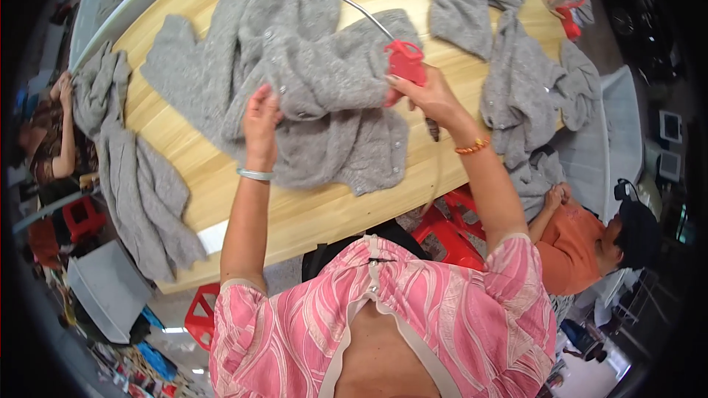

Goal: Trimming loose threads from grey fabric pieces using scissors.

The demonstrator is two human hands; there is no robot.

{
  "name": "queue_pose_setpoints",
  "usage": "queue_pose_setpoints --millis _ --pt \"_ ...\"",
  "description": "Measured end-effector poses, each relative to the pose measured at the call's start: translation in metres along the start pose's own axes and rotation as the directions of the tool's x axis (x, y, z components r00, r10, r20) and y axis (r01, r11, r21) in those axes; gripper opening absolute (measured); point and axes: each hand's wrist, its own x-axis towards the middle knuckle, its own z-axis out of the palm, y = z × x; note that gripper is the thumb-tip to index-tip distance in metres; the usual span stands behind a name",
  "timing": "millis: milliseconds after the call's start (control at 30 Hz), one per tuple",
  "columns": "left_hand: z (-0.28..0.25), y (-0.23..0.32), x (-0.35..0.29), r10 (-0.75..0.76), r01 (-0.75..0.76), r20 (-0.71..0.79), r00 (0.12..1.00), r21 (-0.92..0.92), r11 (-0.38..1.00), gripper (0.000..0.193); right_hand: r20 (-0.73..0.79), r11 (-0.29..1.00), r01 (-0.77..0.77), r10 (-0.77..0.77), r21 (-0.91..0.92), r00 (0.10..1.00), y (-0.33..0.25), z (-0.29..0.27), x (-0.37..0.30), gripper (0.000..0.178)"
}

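Right hand point(436, 97): fingers closed round red air blow gun point(406, 63), bent metal nozzle point(369, 16) pointing away from body.
Left hand point(259, 124): fingers partly curled at grey buttoned cardigan point(332, 77); cannot tell whether cloth is pinched.
Cardigan: rumpled, between and beyond hands, on wood-grain table point(295, 215).
Table sides: more grey knitwear point(140, 184).
Far right: co-worker, orange shirt point(574, 250).

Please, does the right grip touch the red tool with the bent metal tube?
Touching: the head view shows the right grip holding the red tool by its lower part, without gap.
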Motion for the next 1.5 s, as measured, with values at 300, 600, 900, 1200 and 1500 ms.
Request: queue_pose_setpoints --millis 300,600,900,1200,1500 --pt "0.026 -0.034 -0.008 -0.035 0.049 0.090 0.995 -0.147 0.988 0.022 0.042 0.753 0.152 -0.164 -0.640 0.986 0.037 0.022 -0.091 0.027" --pt "0.040 -0.024 -0.002 -0.033 0.037 0.018 0.999 -0.433 0.901 0.021 0.196 0.624 0.176 -0.037 -0.761 0.980 0.002 0.035 -0.107 0.025" --pt "0.015 -0.043 -0.035 -0.092 0.115 0.192 0.977 -0.110 0.987 0.027 0.165 0.573 0.106 0.051 -0.812 0.985 0.004 0.040 -0.115 0.022" --pt "0.010 0.001 0.017 0.123 -0.106 -0.326 0.937 0.070 0.992 0.026 0.131 0.541 0.162 -0.095 -0.826 0.987 -0.007 0.061 -0.103 0.018" --pt "0.042 -0.025 -0.031 0.194 -0.206 0.268 0.944 0.020 0.978 0.008 0.052 0.638 0.078 -0.060 -0.766 0.997 -0.023 0.050 -0.103 0.019"
